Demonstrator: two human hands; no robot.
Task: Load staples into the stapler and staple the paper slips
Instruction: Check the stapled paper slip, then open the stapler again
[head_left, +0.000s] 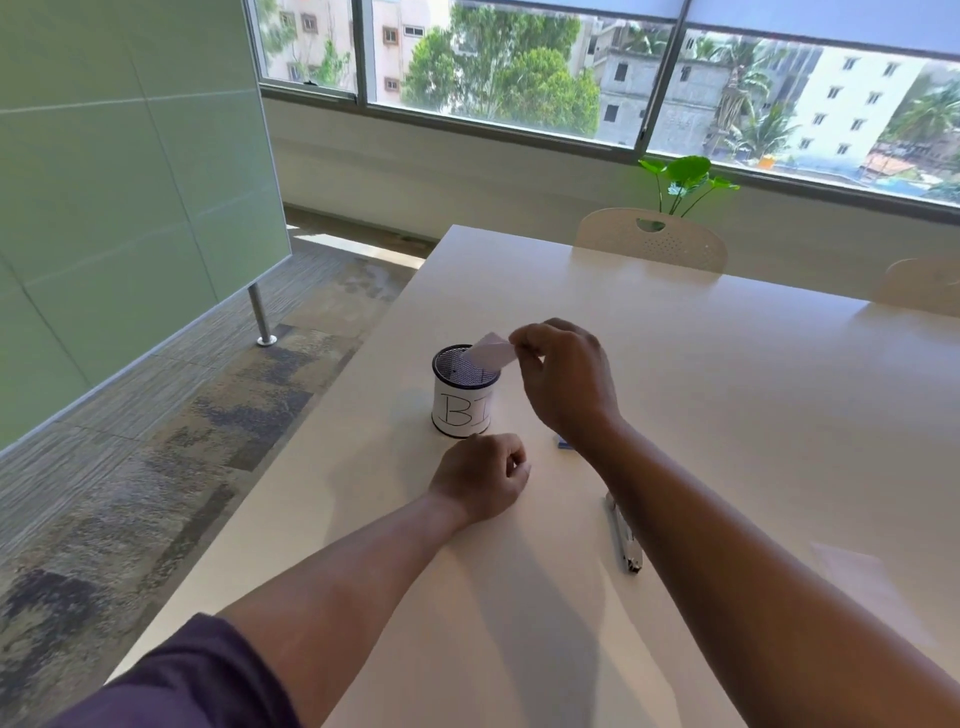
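My right hand (563, 379) pinches a small white paper slip (491, 351) just above the mouth of a black mesh cup (465, 392) with a white label lettered "BI". My left hand (483, 480) rests on the table in front of the cup, fingers curled, with nothing visible in it. The silver stapler (623, 538) lies flat on the table beside my right forearm, partly hidden by it. A small blue box (563, 442) peeks out under my right wrist. Faint white slips (844, 558) lie at the right.
The white table (727, 389) stretches far to the right and back. Two pale chairs (652, 239) stand at its far edge, with a green plant (683, 179) behind. The table's left edge drops to carpet; a green partition (130, 182) stands left.
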